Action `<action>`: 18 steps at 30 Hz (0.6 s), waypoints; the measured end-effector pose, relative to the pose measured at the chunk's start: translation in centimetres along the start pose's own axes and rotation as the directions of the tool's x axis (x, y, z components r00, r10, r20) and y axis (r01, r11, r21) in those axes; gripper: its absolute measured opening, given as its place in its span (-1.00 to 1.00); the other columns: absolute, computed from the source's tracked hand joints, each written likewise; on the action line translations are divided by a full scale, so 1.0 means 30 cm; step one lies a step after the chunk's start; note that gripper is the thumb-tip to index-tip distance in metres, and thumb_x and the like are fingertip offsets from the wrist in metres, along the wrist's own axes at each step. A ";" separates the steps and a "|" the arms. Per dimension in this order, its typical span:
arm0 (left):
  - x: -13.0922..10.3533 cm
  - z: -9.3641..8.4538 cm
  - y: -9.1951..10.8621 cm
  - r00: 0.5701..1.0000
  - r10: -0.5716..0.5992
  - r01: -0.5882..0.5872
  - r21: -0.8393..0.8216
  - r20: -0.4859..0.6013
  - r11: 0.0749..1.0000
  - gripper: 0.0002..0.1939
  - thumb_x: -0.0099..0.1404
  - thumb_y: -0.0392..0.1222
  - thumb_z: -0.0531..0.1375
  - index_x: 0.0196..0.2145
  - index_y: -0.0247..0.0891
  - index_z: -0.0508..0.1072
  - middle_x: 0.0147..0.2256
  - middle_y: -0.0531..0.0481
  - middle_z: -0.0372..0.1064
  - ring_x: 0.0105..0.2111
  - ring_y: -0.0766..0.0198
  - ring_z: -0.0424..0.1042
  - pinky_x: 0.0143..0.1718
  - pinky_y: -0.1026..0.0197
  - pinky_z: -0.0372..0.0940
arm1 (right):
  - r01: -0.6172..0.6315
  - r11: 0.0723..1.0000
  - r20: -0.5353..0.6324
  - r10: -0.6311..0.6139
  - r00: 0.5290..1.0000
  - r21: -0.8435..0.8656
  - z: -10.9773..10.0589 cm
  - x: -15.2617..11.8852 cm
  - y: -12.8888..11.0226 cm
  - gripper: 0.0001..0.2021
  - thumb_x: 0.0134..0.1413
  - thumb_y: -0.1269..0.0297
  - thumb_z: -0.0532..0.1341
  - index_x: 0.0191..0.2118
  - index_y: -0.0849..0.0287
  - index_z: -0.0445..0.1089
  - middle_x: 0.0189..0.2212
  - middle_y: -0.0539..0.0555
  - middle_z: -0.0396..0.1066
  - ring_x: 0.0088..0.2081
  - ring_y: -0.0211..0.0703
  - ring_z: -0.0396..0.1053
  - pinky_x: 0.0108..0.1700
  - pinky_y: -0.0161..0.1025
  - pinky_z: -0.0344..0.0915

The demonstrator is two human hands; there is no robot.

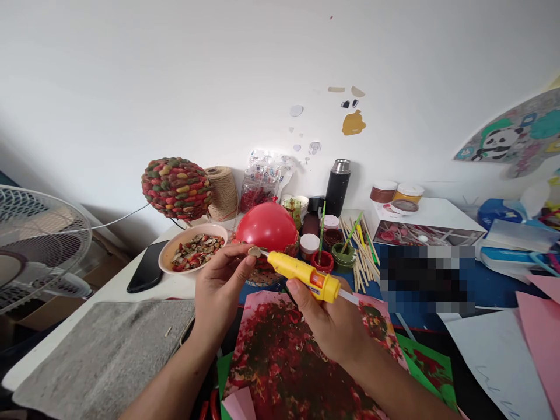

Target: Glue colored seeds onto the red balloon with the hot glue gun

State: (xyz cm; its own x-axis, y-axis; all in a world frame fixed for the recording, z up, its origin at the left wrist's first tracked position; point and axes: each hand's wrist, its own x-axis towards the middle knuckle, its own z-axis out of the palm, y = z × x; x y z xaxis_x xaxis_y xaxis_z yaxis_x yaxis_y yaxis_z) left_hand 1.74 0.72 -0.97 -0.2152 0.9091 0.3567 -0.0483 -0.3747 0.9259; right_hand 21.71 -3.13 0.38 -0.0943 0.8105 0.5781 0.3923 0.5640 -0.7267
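Observation:
My left hand pinches a small pale shell piece between thumb and fingertips. Wrapped round a yellow glue gun, my right hand holds its nozzle against or very near that piece; which of the two I cannot tell. Just behind both hands is a red balloon, its lower part covered with small pieces and partly hidden by the glue gun and fingers. A pink bowl of red, green and pale shell pieces stands to the left of the balloon.
Paint-smeared paper lies under my hands. Behind are a shell-covered ball, a twine spool and a black flask. Paint jars and wooden sticks stand right of the balloon. A phone and fan are left.

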 end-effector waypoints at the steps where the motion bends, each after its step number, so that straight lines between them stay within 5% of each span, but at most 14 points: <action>1: 0.000 0.000 -0.001 1.000 0.003 -0.003 0.000 0.001 1.000 -0.71 0.26 0.04 0.55 -0.15 -0.14 0.74 -0.22 -0.04 0.69 -0.24 0.24 0.60 -0.19 0.31 0.50 | 0.007 1.000 -0.002 -0.007 1.000 -0.002 0.000 0.000 0.000 -0.57 0.54 0.13 0.16 -0.46 0.05 0.32 -0.66 -0.12 0.21 -0.64 -0.22 0.22 -0.52 -0.26 0.14; 18: 0.005 0.000 -0.008 1.000 0.013 -0.014 -0.021 -0.024 1.000 -0.71 0.22 0.03 0.57 -0.18 -0.13 0.75 -0.25 -0.02 0.70 -0.30 0.29 0.59 -0.24 0.34 0.50 | 0.033 0.999 -0.017 -0.033 0.999 -0.009 0.004 -0.003 0.011 -0.59 0.54 0.15 0.16 -0.44 0.06 0.34 -0.66 -0.12 0.23 -0.64 -0.23 0.22 -0.51 -0.26 0.12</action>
State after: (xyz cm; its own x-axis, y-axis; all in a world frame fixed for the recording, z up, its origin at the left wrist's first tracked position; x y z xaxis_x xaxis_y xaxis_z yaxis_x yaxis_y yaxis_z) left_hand 1.73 0.94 -1.14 -0.2396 0.8994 0.3656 -0.0657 -0.3907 0.9182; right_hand 21.73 -3.00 0.05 -0.0917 0.7887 0.6079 0.3976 0.5887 -0.7038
